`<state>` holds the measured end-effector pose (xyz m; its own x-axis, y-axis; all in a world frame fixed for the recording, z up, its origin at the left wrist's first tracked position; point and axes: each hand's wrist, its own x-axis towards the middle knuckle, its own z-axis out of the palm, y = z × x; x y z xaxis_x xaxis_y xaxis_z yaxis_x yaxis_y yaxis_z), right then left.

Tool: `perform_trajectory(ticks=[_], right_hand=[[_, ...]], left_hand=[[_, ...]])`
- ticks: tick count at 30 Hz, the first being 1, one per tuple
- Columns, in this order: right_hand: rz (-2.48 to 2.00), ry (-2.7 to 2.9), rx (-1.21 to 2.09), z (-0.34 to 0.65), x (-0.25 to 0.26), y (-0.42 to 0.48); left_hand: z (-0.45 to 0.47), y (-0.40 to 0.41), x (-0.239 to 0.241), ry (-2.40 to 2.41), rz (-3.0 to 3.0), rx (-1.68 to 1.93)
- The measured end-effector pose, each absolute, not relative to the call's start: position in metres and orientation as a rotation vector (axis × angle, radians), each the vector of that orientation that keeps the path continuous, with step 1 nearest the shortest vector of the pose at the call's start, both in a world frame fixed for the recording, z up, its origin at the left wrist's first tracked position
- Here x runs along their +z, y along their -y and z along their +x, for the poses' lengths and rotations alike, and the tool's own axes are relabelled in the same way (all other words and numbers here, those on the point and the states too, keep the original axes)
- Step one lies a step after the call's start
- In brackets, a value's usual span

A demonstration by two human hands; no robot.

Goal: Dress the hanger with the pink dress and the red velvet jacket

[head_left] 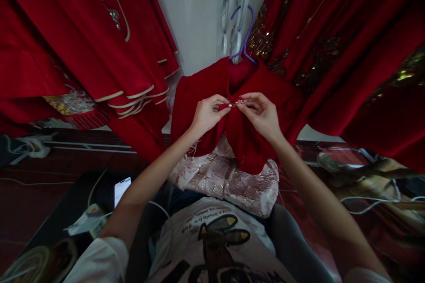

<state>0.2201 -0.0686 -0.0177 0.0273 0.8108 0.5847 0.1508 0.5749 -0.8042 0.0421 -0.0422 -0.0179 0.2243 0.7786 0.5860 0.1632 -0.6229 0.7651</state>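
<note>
A short red jacket (199, 84) hangs in front of me on a purple hanger (248, 37). At its front opening, my left hand (210, 114) pinches the red edge of the cloth beside a small pearl-like bead. My right hand (262, 112) pinches a small gold and beaded clasp (237, 102) between thumb and fingertips. The two hands almost meet at the clasp; whether its halves are joined I cannot tell. A pale pink brocade cloth (212, 172) with a metallic sheen lies below the jacket, over my lap.
Red garments (109, 40) with pale trim hang at left, and red garments with gold sequins (318, 62) at right. A white metal rack (237, 13) holds the hanger. A lit phone (121, 190) and a power strip (96, 225) with cables lie at lower left.
</note>
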Motion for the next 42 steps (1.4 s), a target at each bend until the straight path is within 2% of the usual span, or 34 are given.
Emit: perform_trajectory(ticks=[21, 30, 42], right_hand=[[-0.903, 1.437, 0.353, 0.21, -0.02, 0.075], [-0.845, 1.428, 0.563, 0.214, -0.017, 0.068], [-0.815, 1.453, 0.577, 0.216, -0.021, 0.064]], left_hand=[[0.049, 0.052, 0.002, -0.968, 2.326, 1.358], [0.051, 0.053, 0.004, -0.984, 2.401, 1.366], [0.051, 0.049, 0.006, -0.92, 2.606, 1.257]])
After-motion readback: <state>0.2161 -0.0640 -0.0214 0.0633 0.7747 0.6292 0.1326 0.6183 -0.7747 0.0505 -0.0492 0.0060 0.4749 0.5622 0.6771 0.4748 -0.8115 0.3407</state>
